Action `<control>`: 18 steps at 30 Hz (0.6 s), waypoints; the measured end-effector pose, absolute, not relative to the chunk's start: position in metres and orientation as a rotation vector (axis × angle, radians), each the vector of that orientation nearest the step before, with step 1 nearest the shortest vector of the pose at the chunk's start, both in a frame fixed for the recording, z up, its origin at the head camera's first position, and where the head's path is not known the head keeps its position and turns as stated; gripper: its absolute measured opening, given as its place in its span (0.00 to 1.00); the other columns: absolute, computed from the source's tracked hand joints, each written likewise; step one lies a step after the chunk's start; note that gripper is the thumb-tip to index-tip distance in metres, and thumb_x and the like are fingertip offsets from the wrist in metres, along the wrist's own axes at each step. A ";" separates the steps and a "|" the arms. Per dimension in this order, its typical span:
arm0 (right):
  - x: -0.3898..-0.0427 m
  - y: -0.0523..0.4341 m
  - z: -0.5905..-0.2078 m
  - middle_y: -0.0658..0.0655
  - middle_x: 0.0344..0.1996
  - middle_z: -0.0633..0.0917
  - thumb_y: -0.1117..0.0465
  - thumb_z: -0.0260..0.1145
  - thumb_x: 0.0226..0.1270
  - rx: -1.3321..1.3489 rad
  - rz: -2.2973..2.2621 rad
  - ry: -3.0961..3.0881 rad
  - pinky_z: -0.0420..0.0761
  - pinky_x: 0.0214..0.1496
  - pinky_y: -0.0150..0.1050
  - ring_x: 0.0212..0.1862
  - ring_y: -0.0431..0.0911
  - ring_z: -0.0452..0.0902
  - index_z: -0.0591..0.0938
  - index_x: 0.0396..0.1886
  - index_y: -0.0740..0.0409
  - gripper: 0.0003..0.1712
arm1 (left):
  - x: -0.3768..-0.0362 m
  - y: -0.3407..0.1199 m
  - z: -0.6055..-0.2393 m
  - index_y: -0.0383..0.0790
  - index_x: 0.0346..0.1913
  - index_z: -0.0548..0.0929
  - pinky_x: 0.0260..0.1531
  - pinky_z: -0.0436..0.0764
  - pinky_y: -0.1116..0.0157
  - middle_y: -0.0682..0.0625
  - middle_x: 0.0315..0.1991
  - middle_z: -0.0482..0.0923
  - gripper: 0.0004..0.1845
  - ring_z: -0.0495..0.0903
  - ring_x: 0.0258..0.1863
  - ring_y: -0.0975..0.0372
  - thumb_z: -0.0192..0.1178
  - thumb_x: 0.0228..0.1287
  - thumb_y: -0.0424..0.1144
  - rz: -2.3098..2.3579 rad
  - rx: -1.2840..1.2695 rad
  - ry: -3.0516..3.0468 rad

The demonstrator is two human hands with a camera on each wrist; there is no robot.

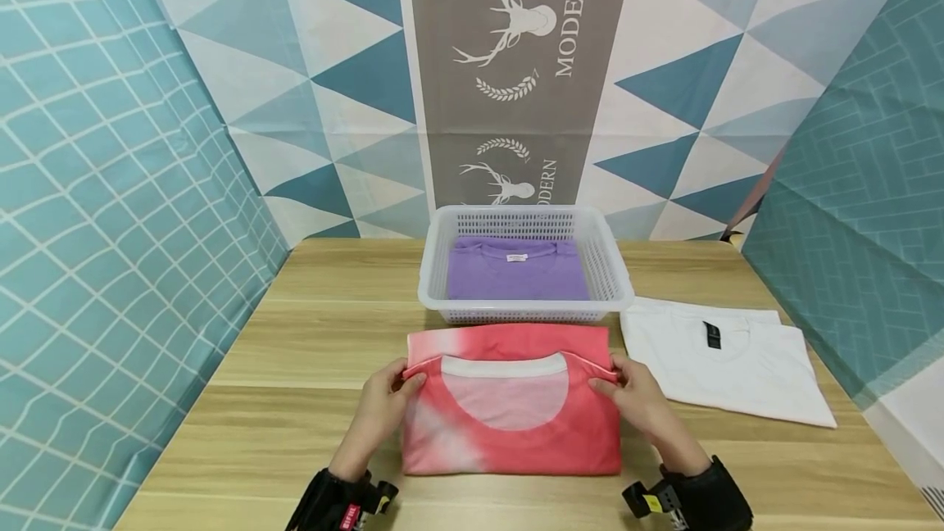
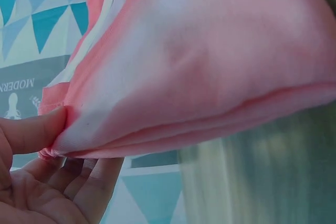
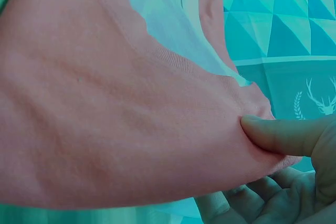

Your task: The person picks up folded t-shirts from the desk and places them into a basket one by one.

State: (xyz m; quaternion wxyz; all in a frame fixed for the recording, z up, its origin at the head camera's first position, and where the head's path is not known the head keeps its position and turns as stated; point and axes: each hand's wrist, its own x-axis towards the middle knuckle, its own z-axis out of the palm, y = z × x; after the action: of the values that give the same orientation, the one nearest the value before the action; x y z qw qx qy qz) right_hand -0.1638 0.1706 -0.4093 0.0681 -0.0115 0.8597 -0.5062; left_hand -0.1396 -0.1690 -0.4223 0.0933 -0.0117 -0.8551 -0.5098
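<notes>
A folded red-and-white T-shirt lies on the table in front of the basket, its round white-edged collar facing up. My left hand pinches its upper left corner, thumb on top and fingers beneath, as the left wrist view shows at the shirt's edge. At the upper right corner my right hand pinches the cloth the same way; in the right wrist view the thumb presses on the shirt beside the collar. Behind the two corners, a flat red-and-white strip of the shirt extends toward the basket.
A white plastic basket stands at the back middle, with a folded purple T-shirt inside. On the right lies a folded white T-shirt with a black label. Patterned cloths hang behind and at both sides of the wooden table.
</notes>
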 end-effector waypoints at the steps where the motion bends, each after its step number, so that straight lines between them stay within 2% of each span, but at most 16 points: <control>1: -0.164 0.171 -0.408 0.56 0.30 0.79 0.69 0.64 0.63 -0.033 -1.524 2.593 0.70 0.31 0.29 0.29 0.38 0.68 0.76 0.43 0.70 0.11 | -0.140 -0.169 -0.422 0.32 0.31 0.78 0.25 0.71 0.74 0.46 0.26 0.77 0.04 0.70 0.26 0.69 0.61 0.61 0.30 -1.513 -0.053 -2.521; 8: -0.163 0.169 -0.400 0.59 0.32 0.82 0.70 0.63 0.63 -0.018 -1.549 2.580 0.73 0.31 0.29 0.29 0.37 0.72 0.76 0.45 0.71 0.12 | -0.142 -0.165 -0.409 0.32 0.33 0.79 0.27 0.71 0.75 0.44 0.29 0.79 0.03 0.71 0.27 0.69 0.62 0.62 0.30 -1.506 0.055 -2.580; 18: -0.166 0.170 -0.392 0.53 0.29 0.82 0.70 0.64 0.62 -0.081 -1.575 2.578 0.73 0.32 0.29 0.28 0.34 0.71 0.76 0.45 0.72 0.13 | -0.141 -0.162 -0.399 0.32 0.37 0.81 0.29 0.73 0.75 0.42 0.31 0.82 0.04 0.72 0.29 0.71 0.62 0.62 0.30 -1.535 0.051 -2.553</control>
State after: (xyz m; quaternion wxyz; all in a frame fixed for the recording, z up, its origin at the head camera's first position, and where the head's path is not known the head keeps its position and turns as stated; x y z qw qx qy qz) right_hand -0.1661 0.1698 -0.3924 0.0598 -0.0266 0.8514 -0.5204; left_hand -0.1411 -0.1624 -0.3989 0.0811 0.0172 -0.8541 -0.5134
